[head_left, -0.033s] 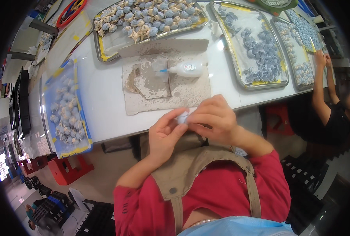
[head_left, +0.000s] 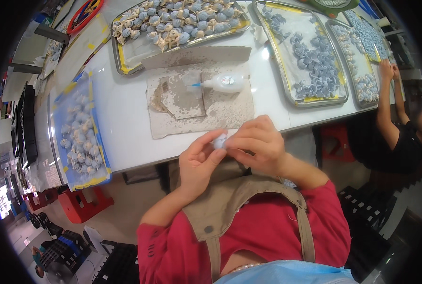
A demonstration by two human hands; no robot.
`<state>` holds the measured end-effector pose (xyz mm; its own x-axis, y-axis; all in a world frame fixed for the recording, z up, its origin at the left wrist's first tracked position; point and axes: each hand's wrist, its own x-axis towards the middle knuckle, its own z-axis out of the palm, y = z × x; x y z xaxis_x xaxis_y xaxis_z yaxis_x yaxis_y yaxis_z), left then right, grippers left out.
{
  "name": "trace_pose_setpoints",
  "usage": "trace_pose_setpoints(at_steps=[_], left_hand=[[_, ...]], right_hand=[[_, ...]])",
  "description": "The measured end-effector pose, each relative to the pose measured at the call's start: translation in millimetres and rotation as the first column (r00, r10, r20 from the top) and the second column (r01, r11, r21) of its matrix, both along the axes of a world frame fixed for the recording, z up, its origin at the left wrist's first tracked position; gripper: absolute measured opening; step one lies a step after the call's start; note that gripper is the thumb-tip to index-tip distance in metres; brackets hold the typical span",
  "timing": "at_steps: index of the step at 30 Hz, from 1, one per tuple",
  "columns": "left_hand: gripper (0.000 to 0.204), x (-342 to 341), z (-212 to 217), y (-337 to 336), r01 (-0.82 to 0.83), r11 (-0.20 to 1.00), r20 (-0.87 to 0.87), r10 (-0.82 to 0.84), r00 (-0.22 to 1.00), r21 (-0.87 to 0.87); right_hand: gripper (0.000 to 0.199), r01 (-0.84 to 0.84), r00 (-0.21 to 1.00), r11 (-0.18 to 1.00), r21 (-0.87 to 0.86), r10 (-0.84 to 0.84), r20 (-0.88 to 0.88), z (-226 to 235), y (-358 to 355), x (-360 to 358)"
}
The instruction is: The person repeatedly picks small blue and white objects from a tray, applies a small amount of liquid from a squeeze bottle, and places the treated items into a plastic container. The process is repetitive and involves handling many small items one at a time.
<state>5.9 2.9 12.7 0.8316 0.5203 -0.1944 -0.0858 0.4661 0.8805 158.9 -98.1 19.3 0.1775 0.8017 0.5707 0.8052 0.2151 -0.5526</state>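
Note:
Just in front of the table's near edge, my two hands meet around a small pale blue-grey rounded piece (head_left: 220,141). My left hand (head_left: 197,160) pinches it between thumb and fingers. From the other side my right hand (head_left: 258,146) closes its fingertips on the same piece, covering part of it. Beyond the hands lies a stained piece of cardboard (head_left: 173,128). A white squeeze bottle (head_left: 229,83) with a blue nozzle tip rests on its side there, the tip pointing left.
A metal tray (head_left: 125,66) at the back holds blue-and-cream pieces. Loose blue-grey curved pieces fill another tray (head_left: 300,102) to the right. A blue tray (head_left: 102,177) with similar pieces stands left. Farther right, a co-worker's hands (head_left: 388,70) reach over a tray. Red stools (head_left: 85,204) stand below.

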Motion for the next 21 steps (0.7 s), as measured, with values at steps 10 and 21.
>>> trace_pose_setpoints(at_steps=[10,21], left_hand=[[0.038,-2,0,-1,-0.042,0.976,0.0,0.043,0.999,0.212],[0.032,-5,-2,3,-0.028,0.946,0.107,-0.008,0.994,0.324]], right_hand=[[0.029,0.171,0.985,0.985,-0.001,-0.171,0.008,5,2,-16],[0.047,-0.272,0.76,0.955,-0.114,0.14,-0.634,8,9,13]])
